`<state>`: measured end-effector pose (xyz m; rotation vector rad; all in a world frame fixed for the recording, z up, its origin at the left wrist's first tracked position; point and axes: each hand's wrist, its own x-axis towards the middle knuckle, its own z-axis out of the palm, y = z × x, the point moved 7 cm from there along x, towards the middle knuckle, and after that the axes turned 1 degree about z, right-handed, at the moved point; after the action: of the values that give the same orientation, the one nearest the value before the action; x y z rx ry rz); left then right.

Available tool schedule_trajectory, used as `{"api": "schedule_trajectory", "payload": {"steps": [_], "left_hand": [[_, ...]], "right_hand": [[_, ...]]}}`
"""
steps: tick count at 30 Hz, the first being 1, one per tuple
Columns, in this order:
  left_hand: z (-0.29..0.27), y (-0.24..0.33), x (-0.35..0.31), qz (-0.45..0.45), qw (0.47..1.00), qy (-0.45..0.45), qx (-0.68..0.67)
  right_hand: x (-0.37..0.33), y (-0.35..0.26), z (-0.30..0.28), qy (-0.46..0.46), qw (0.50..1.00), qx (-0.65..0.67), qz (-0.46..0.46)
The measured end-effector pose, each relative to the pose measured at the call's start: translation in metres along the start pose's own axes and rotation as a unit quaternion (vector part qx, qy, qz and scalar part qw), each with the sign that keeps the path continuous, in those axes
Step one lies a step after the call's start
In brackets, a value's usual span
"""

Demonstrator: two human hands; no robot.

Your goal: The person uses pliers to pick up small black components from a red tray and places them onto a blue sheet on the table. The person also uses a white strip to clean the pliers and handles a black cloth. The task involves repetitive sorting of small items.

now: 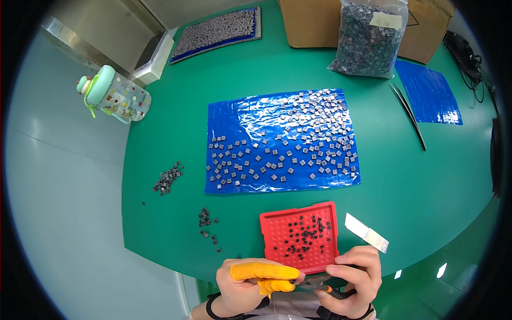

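Observation:
My left hand (237,286), with yellow finger covers (264,271) on its thumb and finger, is closed in a pinch on a tiny dark piece (293,281), mostly hidden by the fingertips. In my right hand (358,280) is a pair of pliers (312,282) with black-and-orange handles, its jaws against my left fingertips. Just beyond both hands lies a red tray (274,225) with many small black parts (306,234) scattered over its dimpled floor.
A blue film sheet (226,120) bears many small metallic squares. Loose dark parts (168,178) lie at left. Tweezers (409,117), a filled plastic bag (368,42), a cardboard box (309,24), a smaller blue sheet (429,93), a bottle (120,97) and white strips (367,232) surround it.

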<state>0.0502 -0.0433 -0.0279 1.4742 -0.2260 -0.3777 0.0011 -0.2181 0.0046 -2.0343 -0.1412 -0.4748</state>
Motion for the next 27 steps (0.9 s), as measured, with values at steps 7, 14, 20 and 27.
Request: {"api": "schedule_trajectory", "payload": {"steps": [7,14,20,27], "left_hand": [[-0.022,0.005,-0.008,-0.043,0.995,0.058,-0.065],[-0.057,0.092,0.018,0.108,0.809,0.115,0.566],[-0.076,0.104,0.075,0.153,0.719,0.078,0.673],[-0.093,0.082,0.113,0.131,0.69,0.067,0.709]], "right_hand": [[-0.005,-0.006,-0.004,0.079,0.984,-0.154,0.033],[-0.002,0.0,0.003,0.065,0.983,-0.161,0.053],[-0.004,0.001,0.001,0.062,0.987,-0.143,0.042],[-0.004,-0.002,-0.003,0.066,0.986,-0.146,0.044]]}}
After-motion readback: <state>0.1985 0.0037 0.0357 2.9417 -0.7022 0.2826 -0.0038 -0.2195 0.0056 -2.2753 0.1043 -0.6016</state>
